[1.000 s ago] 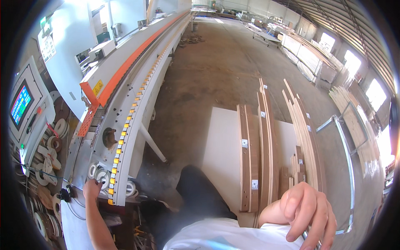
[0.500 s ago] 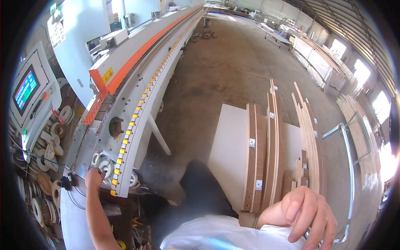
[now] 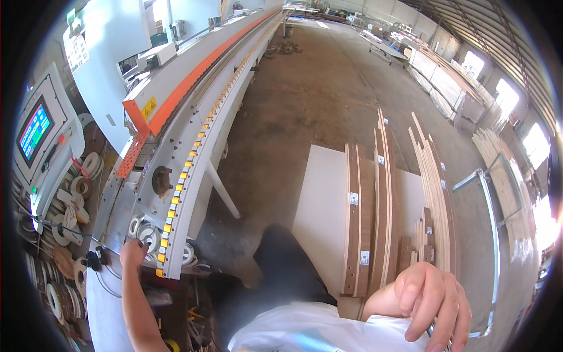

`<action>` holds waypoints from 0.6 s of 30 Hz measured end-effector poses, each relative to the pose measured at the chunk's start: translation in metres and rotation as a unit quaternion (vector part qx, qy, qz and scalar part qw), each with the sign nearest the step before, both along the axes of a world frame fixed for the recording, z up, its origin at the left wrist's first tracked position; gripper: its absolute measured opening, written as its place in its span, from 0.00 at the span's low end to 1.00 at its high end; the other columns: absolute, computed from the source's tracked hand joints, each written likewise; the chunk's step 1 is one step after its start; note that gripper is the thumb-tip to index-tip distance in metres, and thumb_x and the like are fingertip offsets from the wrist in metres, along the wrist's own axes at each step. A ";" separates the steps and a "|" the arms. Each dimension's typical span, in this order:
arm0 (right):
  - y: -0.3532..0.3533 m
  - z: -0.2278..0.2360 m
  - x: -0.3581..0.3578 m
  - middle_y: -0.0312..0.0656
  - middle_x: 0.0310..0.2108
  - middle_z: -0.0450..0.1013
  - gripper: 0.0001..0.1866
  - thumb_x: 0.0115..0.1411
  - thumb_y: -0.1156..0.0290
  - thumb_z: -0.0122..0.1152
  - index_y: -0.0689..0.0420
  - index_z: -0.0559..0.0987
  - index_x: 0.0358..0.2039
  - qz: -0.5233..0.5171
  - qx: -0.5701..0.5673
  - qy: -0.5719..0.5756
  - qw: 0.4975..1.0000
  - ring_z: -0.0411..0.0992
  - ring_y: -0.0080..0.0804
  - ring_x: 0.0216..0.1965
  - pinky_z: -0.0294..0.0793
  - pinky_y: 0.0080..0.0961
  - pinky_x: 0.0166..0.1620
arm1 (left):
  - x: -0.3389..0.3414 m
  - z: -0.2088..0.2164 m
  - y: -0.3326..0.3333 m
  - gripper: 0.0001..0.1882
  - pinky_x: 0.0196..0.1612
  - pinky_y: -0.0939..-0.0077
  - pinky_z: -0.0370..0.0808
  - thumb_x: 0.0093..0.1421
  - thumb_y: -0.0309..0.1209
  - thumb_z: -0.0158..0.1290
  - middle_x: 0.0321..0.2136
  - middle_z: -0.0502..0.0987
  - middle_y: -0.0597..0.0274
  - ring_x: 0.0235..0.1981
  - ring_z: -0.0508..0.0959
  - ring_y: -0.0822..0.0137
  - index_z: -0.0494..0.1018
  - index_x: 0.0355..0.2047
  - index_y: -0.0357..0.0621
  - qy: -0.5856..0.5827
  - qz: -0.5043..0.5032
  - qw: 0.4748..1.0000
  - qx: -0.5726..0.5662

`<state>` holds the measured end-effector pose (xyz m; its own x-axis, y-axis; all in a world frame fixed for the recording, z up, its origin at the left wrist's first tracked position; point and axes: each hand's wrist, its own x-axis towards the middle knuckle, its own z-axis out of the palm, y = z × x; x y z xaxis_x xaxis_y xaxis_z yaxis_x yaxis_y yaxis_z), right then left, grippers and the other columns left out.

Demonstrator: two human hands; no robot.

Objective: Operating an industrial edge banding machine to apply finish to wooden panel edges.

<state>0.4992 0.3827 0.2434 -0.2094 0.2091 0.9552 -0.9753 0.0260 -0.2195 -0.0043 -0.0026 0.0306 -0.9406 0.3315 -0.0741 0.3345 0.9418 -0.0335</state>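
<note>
At the near end of a long edge-banding machine, my left hand is at the white tape rolls lying on the metal bed. Its fingers are bent closed, and the tips are partly hidden, so what they grip, if anything, cannot be made out. My right hand hangs loosely in front of my white shirt at the lower right. Its fingers are bent down and somewhat apart, with no held thing showing.
Yellow rollers line the machine's edge. A control panel with a lit screen stands at left, above stacked tape rolls. Brown-faced wood strips lie on a pale board at right, beside a metal frame.
The view has shifted very slightly. My left hand stays at the tape rolls with almost no movement, and my right hand keeps its loose pose.
</note>
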 end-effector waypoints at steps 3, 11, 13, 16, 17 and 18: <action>0.000 -0.001 0.002 0.27 0.37 0.86 0.09 0.65 0.64 0.66 0.35 0.89 0.43 0.009 -0.002 0.003 1.000 0.78 0.21 0.28 0.69 0.28 0.40 | -0.001 -0.002 -0.001 0.18 0.48 0.53 0.79 0.56 0.45 0.61 0.36 0.85 0.47 0.42 0.84 0.45 0.85 0.35 0.43 0.001 0.000 1.000 -0.011; -0.003 -0.005 0.002 0.24 0.36 0.86 0.08 0.65 0.64 0.67 0.34 0.89 0.42 -0.036 -0.034 0.009 0.999 0.76 0.17 0.27 0.63 0.20 0.33 | 0.000 -0.004 -0.005 0.18 0.49 0.52 0.79 0.56 0.45 0.61 0.36 0.85 0.47 0.42 0.84 0.45 0.85 0.36 0.43 -0.001 0.008 1.000 -0.012; -0.001 -0.003 0.004 0.23 0.36 0.86 0.08 0.65 0.64 0.67 0.34 0.89 0.42 -0.037 -0.031 0.013 0.999 0.76 0.17 0.27 0.63 0.20 0.33 | -0.002 -0.004 -0.002 0.18 0.49 0.52 0.79 0.56 0.45 0.61 0.37 0.85 0.47 0.43 0.84 0.45 0.85 0.36 0.43 0.001 0.005 1.000 -0.010; 0.003 -0.006 0.009 0.23 0.36 0.86 0.09 0.64 0.64 0.68 0.34 0.89 0.43 -0.038 -0.025 0.025 0.999 0.76 0.18 0.27 0.64 0.21 0.34 | -0.008 -0.005 -0.001 0.18 0.49 0.52 0.79 0.56 0.45 0.62 0.38 0.85 0.47 0.43 0.84 0.45 0.85 0.36 0.43 -0.027 0.016 0.999 -0.019; 0.005 -0.007 0.010 0.23 0.37 0.86 0.09 0.64 0.64 0.68 0.34 0.89 0.43 -0.037 -0.021 0.031 0.999 0.76 0.18 0.27 0.65 0.22 0.35 | -0.008 -0.005 -0.001 0.18 0.50 0.52 0.79 0.55 0.45 0.62 0.38 0.85 0.47 0.44 0.83 0.45 0.85 0.36 0.44 -0.020 0.015 0.999 -0.028; 0.006 -0.009 0.012 0.23 0.37 0.86 0.09 0.64 0.64 0.68 0.34 0.89 0.43 -0.041 -0.023 0.032 0.998 0.76 0.18 0.27 0.65 0.22 0.35 | -0.007 -0.004 0.000 0.18 0.50 0.52 0.79 0.55 0.45 0.62 0.38 0.85 0.46 0.44 0.83 0.45 0.85 0.37 0.44 -0.013 0.013 0.999 -0.037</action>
